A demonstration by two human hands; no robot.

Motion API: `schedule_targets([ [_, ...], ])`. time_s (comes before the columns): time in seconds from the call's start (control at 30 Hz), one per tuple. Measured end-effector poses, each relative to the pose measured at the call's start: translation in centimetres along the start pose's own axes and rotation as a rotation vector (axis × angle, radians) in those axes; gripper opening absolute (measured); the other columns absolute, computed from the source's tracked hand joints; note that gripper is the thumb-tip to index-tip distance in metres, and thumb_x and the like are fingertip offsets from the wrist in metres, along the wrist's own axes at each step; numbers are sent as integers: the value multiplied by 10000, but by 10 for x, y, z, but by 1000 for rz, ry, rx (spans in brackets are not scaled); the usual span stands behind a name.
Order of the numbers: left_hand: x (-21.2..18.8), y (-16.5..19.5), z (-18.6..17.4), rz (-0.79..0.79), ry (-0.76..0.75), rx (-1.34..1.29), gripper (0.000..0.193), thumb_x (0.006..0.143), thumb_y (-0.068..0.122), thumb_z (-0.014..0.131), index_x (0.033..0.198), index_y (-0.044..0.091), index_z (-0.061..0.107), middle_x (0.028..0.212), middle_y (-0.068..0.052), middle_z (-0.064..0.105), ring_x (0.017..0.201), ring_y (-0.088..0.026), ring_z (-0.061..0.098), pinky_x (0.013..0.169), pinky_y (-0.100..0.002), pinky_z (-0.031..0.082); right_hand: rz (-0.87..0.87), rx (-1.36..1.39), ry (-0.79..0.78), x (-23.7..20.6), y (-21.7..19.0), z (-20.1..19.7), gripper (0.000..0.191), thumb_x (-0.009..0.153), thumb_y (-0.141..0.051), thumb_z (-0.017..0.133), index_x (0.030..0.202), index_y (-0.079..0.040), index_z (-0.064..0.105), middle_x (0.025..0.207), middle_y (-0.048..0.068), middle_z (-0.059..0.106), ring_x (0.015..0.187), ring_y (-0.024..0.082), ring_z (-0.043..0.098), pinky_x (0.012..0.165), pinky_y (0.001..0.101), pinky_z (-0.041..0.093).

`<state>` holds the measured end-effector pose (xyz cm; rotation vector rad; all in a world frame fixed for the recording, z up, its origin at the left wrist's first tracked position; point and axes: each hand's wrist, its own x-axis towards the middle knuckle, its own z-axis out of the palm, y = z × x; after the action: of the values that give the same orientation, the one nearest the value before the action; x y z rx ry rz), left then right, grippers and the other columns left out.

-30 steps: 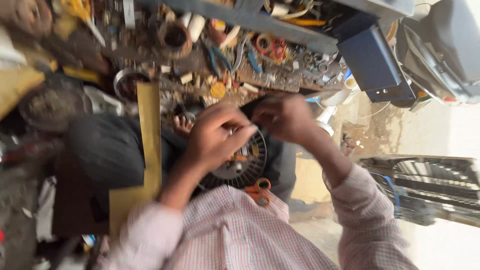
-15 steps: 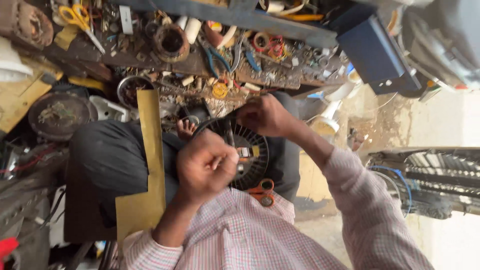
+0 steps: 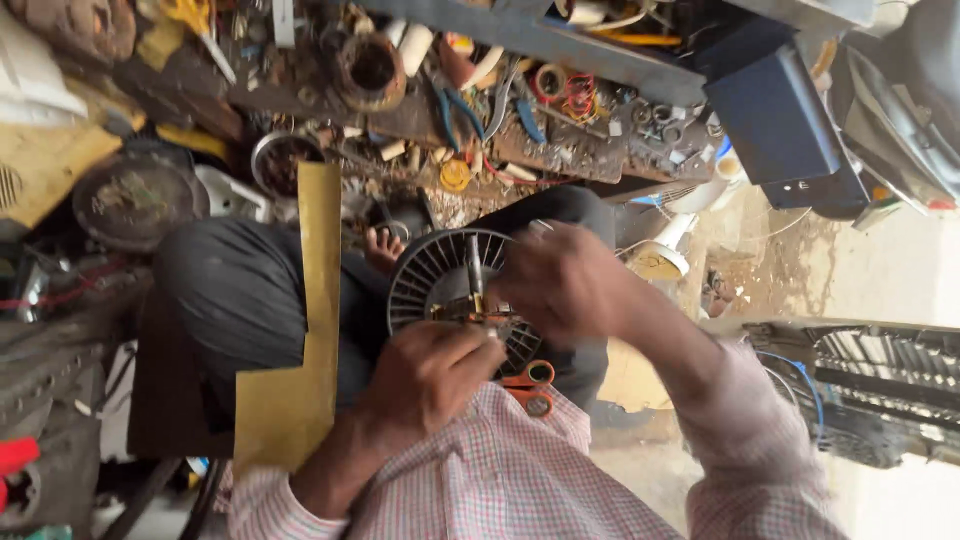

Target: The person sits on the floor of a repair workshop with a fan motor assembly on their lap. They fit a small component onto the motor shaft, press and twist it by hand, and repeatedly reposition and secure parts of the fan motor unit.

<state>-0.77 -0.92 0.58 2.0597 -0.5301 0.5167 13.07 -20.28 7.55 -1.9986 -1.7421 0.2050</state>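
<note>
beside round finned part (image 3: pixel 425 275), yellowish sheet (image 3: pixel 300 340)

Matt black plastic finned wheel (image 3: pixel 430 285), checked cloth sleeve (image 3: pixel 760 460)

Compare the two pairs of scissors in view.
The orange scissors lie in the person's lap beside the fan wheel, close to the left hand; the yellow scissors lie far off on the cluttered bench. The orange pair's blades are hidden under the wheel; the yellow pair's blades show. Both lie untouched.
</note>
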Motion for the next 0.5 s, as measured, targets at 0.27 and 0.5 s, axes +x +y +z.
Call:
schedule_targets([
  [0.27, 73, -55, 21, -272, -160, -320, 201, 818, 172, 823, 821, 41, 670, 801, -67, 665, 718, -228, 660, 689, -375, 533, 467, -68, 110, -50, 63, 26, 79, 862, -199, 779, 912, -142, 757, 943, 48, 747, 824, 268, 718, 701, 383, 567],
  [0.5, 44, -32, 0, -423, 27, -574, 108, 989, 197, 731, 982, 94, 697, 914, -70, 715, 820, -208, 733, 728, -325, 586, 461, 993, -129, -13, -50, -19, 190, 808, -72, 725, 988, -92, 669, 879, 35, 695, 787, 219, 688, 696, 398, 547],
])
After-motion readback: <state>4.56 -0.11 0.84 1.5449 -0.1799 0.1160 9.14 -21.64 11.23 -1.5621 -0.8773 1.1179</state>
